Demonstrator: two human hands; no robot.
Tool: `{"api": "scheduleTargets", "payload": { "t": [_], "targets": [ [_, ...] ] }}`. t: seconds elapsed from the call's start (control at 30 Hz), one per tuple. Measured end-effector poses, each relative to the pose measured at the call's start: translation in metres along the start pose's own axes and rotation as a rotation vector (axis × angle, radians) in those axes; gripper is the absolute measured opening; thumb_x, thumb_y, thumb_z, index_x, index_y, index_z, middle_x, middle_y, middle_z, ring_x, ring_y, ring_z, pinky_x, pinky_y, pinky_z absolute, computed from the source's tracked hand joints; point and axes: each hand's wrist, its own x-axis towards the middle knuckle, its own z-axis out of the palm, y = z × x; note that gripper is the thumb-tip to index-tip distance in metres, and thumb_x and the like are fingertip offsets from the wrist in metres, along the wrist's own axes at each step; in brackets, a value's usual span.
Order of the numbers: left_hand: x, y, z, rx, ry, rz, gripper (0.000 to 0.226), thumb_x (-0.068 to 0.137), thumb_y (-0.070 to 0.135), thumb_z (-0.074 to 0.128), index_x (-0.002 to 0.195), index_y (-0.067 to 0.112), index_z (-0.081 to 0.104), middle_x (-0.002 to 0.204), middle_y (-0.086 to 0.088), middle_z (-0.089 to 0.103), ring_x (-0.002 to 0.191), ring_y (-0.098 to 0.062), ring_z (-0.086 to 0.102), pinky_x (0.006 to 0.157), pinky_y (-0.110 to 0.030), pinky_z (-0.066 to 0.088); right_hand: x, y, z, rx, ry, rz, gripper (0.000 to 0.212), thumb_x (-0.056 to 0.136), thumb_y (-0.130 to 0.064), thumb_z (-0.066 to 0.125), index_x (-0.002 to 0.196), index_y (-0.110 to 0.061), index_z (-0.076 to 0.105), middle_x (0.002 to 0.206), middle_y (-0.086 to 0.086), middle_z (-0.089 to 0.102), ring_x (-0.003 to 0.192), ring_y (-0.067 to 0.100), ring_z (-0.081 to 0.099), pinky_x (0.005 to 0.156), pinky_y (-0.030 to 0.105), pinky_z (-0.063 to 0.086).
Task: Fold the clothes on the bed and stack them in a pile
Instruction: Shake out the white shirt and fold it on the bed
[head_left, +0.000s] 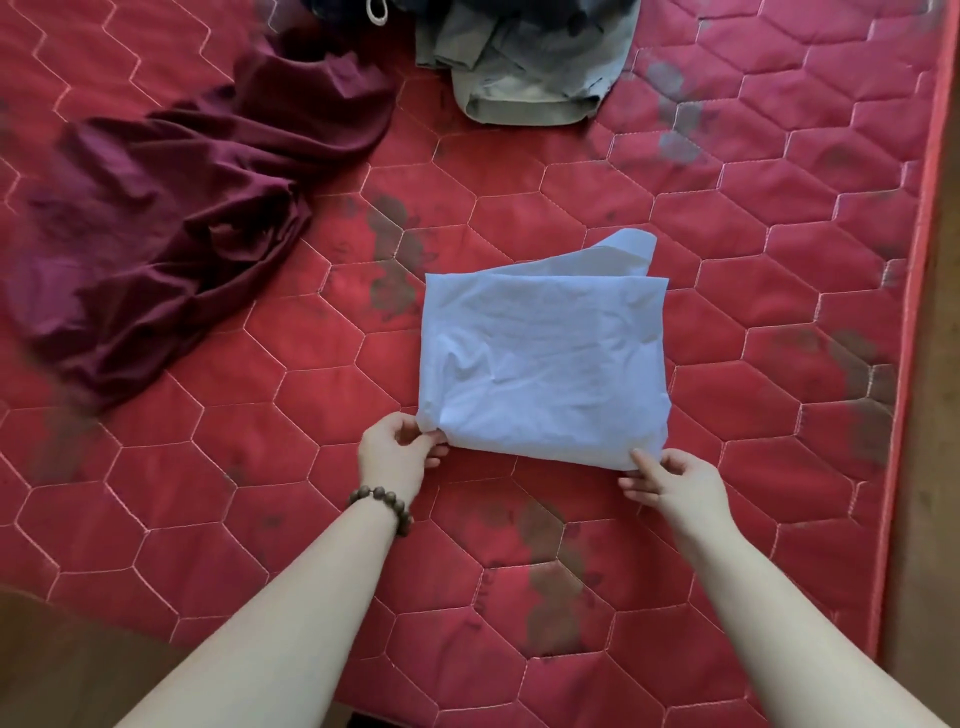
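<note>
A light blue garment (545, 353) lies folded into a rough rectangle in the middle of the red quilted mattress (260, 457), with one flap sticking up at its far right. My left hand (397, 449) pinches its near left corner. My right hand (670, 480) pinches its near right corner. A maroon garment (171, 223) lies crumpled and unfolded at the left. A grey-green garment (524, 67) sits bunched at the far edge, with dark clothing (353, 8) beside and behind it, cut off by the frame.
The mattress's right edge (914, 312) runs down the right side, with wooden floor (940, 467) beyond it. Wooden floor also shows at the near left corner (62, 665). Dark stains mark the mattress. A bead bracelet (382, 504) circles my left wrist.
</note>
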Motion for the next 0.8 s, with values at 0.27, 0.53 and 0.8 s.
{"api": "scheduleTargets", "payload": {
  "t": [0.27,0.53,0.8],
  "targets": [
    [0.008,0.005,-0.04,-0.185,0.068,-0.041,0.015,0.09,-0.002,0.058,0.076,0.004,0.057,0.081,-0.016,0.069,0.063,-0.019,0.072,0.049,-0.019,0.054,0.004,-0.008,-0.024,0.005,0.079,-0.104,0.02,0.092,-0.014,0.062,0.085,0.005,0.061,0.074,0.018,0.068,0.065,0.02,0.071,0.057,0.02,0.057],
    [-0.017,0.011,-0.004,-0.123,-0.307,-0.276,0.012,0.091,0.021,0.065,0.098,0.013,0.061,0.101,-0.005,0.066,0.074,-0.031,0.073,0.053,-0.027,0.058,0.005,-0.008,-0.027,0.063,-0.022,-0.016,0.022,0.094,-0.018,0.06,0.089,0.003,0.062,0.09,0.015,0.072,0.085,0.017,0.072,0.069,0.02,0.058],
    [-0.003,0.0,0.008,-0.287,0.062,-0.166,0.016,0.09,0.0,0.061,0.075,-0.003,0.057,0.082,-0.017,0.061,0.074,-0.022,0.067,0.063,-0.024,0.059,0.002,-0.007,-0.012,0.146,0.046,-0.009,0.024,0.09,-0.011,0.064,0.072,0.004,0.061,0.076,0.017,0.067,0.068,0.02,0.07,0.062,0.021,0.057]
  ]
}}
